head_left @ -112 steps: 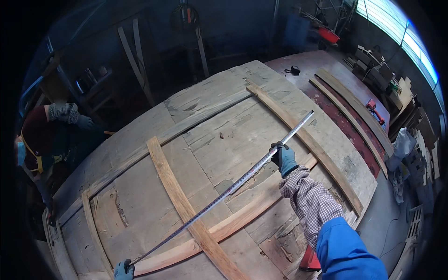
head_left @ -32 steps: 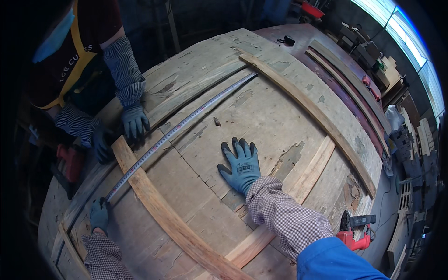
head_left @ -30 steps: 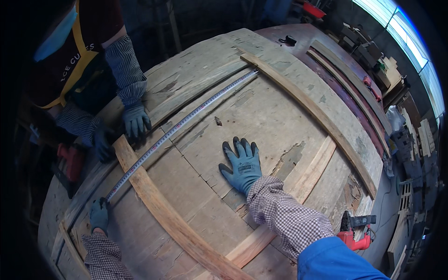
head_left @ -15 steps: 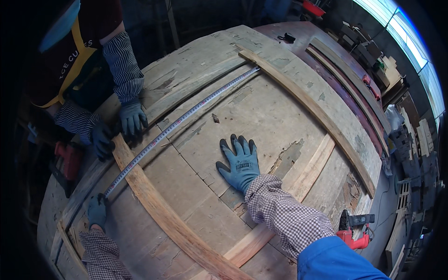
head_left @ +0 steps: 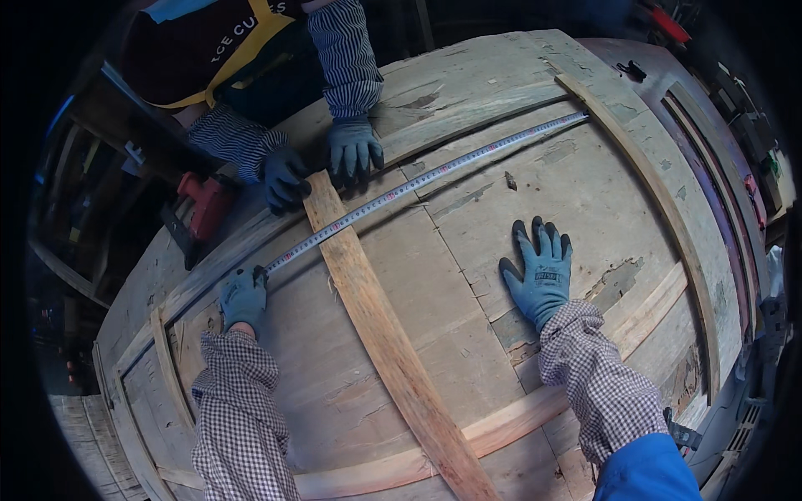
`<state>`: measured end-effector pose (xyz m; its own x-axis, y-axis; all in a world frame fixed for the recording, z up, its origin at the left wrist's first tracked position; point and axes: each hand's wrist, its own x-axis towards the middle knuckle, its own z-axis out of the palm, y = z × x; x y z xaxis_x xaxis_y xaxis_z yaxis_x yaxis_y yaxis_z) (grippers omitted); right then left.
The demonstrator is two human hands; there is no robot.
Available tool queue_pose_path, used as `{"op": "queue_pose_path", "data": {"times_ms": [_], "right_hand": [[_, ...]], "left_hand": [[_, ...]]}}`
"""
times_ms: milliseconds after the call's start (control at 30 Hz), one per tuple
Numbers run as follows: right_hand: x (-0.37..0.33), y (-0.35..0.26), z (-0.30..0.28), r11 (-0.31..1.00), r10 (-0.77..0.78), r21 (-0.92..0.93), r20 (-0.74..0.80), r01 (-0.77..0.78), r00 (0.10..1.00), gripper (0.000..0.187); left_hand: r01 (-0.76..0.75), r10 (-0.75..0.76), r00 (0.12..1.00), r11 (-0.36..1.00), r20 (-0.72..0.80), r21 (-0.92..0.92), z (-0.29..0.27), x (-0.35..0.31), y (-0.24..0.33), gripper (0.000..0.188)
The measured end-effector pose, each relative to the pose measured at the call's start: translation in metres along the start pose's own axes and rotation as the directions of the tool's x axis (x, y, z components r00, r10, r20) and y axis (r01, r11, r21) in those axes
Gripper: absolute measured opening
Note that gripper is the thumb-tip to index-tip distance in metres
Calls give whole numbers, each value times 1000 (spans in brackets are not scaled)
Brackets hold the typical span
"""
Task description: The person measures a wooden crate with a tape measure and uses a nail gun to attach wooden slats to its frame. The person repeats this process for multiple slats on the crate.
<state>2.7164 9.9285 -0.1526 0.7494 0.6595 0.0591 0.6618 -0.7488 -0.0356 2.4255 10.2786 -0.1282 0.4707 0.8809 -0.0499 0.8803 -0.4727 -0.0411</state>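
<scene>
Moved tape measure (head_left: 418, 184) toward 12 o'clock.
Pinching 8 o'clock end with left hand (head_left: 243, 299), spreading right hand (head_left: 541, 275); probably light, bendy: hold edges.

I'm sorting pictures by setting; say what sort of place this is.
Probably a woodworking shop: a white measuring tape stretches across a flat light-brown wooden plank on a broad, worn grey-brown wooden surface, and a red-and-black tool, perhaps a nail gun, sits near its left edge.

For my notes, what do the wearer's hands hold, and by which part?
Left hand: the long white measuring tape, at its nearer visible end. Right hand: nothing; it lies spread on the grey-brown wooden panel.
</scene>
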Motion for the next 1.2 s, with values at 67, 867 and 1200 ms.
{"op": "queue_pose_path", "data": {"times_ms": [67, 867, 1200], "right_hand": [[1, -1, 1, 1000, -6, -18, -8, 6, 1000, 66], [1, -1, 2, 1000, -9, -23, -2, 9, 1000, 66], [2, -1, 3, 1000, -9, -21, -11, 9, 1000, 66]], "left_hand": [[16, -16, 1000, 1000, -1, 14, -2, -3, -1, 35], [114, -112, 993, 993, -48, 42, -8, -7, 14, 31], [103, -100, 994, 993, -52, 57, -7, -7, 14, 31]]}}
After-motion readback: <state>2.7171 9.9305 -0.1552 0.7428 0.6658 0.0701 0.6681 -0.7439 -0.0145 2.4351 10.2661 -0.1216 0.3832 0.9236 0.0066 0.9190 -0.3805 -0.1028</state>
